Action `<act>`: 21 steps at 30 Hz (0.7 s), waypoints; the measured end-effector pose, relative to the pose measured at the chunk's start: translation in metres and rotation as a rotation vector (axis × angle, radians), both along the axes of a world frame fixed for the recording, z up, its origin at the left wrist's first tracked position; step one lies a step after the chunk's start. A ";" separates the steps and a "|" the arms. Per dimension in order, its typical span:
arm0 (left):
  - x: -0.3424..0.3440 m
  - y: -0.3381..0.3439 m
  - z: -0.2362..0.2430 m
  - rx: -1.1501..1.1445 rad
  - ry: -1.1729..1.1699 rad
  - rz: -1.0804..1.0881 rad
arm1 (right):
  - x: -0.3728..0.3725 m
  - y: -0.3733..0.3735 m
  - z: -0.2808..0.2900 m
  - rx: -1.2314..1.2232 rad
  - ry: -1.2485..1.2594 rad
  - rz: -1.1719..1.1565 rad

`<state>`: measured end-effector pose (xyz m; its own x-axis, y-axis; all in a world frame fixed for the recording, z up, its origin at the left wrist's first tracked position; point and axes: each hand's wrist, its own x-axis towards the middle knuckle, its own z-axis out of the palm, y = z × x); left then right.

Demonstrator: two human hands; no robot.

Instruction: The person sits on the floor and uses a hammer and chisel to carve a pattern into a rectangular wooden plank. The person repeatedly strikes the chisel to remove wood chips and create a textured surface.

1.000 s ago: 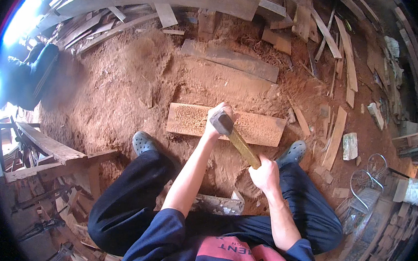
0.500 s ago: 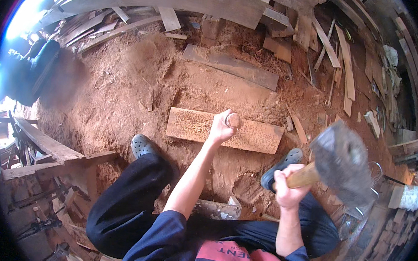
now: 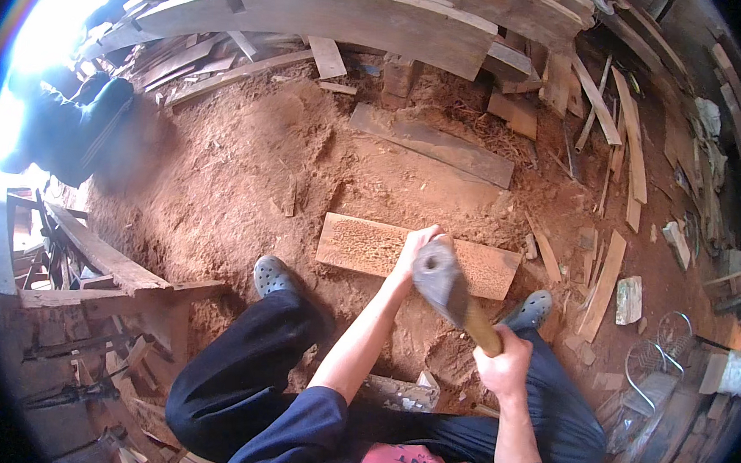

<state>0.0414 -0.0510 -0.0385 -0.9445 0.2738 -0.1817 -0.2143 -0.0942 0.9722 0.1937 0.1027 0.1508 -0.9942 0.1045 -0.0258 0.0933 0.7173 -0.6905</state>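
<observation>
Head view: sawdust floor [image 3: 247, 173], then the carved plank [image 3: 369, 247] lying flat between the person's shoes. Right hand [image 3: 506, 367] is clamped round the mallet [image 3: 447, 289] handle, its head over the plank. Left hand [image 3: 416, 250] rests on the plank, perhaps gripping something hidden; I cannot tell.

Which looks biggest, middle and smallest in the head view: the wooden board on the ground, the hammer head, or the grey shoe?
1. wooden board, clearly largest.
2. and 3. hammer head and grey shoe look about alike; the hammer head is nearer the camera, so no ranking.
</observation>
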 end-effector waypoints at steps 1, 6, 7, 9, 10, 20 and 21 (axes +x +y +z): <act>0.001 -0.004 -0.013 0.074 -0.055 0.018 | -0.005 -0.005 0.016 -0.083 0.043 -0.007; 0.003 0.011 0.010 -0.277 0.338 0.119 | -0.013 -0.014 0.032 -0.369 0.160 -0.084; 0.002 0.012 0.012 -0.298 0.305 0.101 | -0.015 -0.022 0.022 -0.507 0.148 -0.159; 0.002 0.014 0.013 -0.261 0.330 0.115 | -0.003 -0.018 -0.033 -0.415 0.089 -0.227; 0.002 0.014 0.012 -0.245 0.339 0.122 | 0.003 -0.014 -0.060 -0.310 -0.033 -0.224; 0.004 0.015 0.001 -0.284 0.389 0.153 | 0.009 0.007 -0.014 -0.403 -0.244 -0.201; 0.002 0.012 0.009 -0.387 0.409 0.115 | 0.006 0.007 -0.002 -0.495 -0.202 -0.225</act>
